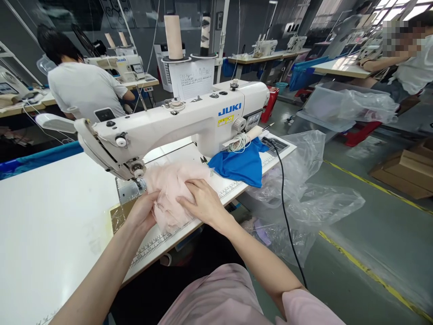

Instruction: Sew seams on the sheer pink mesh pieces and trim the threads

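A bunched piece of sheer pale pink fabric (169, 185) lies on the bed of a white sewing machine (209, 106), up against the needle area. My left hand (144, 210) grips its near left edge, close to the presser foot (139, 180), with the fingertips partly hidden in the folds. On the right side of the cloth, my right hand (201, 201) pinches a fold between thumb and fingers. Small dark-tipped snips (204, 160) lie just behind the fabric. A blue cloth (240, 162) rests to the right on the table.
Thread cones (173, 38) stand behind the machine. A black cable (284, 194) hangs over the table's right end, near clear plastic bags (304, 203). The white tabletop (50, 216) extends left. Co-workers sit at other machines, one person (83, 83) behind left.
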A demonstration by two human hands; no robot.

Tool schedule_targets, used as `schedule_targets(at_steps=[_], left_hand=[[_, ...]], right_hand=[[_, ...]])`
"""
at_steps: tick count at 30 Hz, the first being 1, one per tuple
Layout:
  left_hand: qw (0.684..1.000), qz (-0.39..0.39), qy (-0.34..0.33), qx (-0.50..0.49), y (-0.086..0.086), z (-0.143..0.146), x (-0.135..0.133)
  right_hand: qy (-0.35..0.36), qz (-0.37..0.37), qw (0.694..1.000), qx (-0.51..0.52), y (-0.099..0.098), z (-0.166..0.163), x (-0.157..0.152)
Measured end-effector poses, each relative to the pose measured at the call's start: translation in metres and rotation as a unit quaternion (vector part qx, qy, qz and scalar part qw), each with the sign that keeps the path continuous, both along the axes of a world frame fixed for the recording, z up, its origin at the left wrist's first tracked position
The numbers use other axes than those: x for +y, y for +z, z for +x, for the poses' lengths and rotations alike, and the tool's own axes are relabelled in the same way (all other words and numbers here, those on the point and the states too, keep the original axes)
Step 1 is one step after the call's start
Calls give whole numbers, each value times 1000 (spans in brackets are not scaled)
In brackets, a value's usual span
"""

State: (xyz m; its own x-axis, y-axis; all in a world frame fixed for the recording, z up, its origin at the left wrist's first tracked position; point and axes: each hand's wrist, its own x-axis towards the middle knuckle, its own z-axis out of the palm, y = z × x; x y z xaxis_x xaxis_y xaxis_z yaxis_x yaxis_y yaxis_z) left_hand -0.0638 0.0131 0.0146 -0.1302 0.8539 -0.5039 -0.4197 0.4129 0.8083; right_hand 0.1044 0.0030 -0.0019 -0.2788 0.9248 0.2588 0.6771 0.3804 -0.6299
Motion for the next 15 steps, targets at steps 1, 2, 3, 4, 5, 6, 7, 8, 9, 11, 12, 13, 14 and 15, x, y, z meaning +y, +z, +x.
schedule_targets(at_steps=[1, 2, 3, 4, 5, 6, 7, 8, 9, 11, 12, 13, 14, 15], left_hand=[[1000, 2, -5, -6, 0, 1, 0], [1000, 4, -8, -11, 0, 2, 0], [1000, 6, -10, -15, 0, 3, 0], [1000, 8, -12, -20, 0, 5, -1], [1000, 10, -15, -25, 1, 7, -1], [999, 11, -17, -29, 1, 9, -1], [999, 12, -20, -33, 1, 11, -1], [999, 12, -21, -37, 2, 12, -1], [999, 11, -20, -39, 3, 14, -1], [999, 9, -13, -43, 7, 15, -3], [999, 9, -10, -45, 9, 15, -4], [999, 9, -12, -48, 11, 15, -6], [999, 8, -19, -50, 13, 15, -7], [998, 5, -29, -52, 15, 16, -8]], right_hand=[[4, -3, 1000, 12, -1, -2, 2], [7, -5, 1000, 25, -1, -4, 4], [9, -6, 999, 35, -2, -6, 6], [10, -5, 999, 44, -3, -7, 8], [13, -2, 999, 51, -3, -8, 10], [17, 1, 998, 58, -4, -8, 12], [23, 4, 998, 65, -5, -9, 14], [34, 10, 997, 71, -5, -10, 15], [49, 20, 996, 74, -7, -11, 16], [87, 51, 993, 68, -10, -14, 15], [107, 70, 990, 58, -12, -15, 14], [124, 88, 987, 43, -14, -17, 13], [139, 102, 985, 25, -17, -18, 12], [151, 109, 983, 8, -18, -19, 10]])
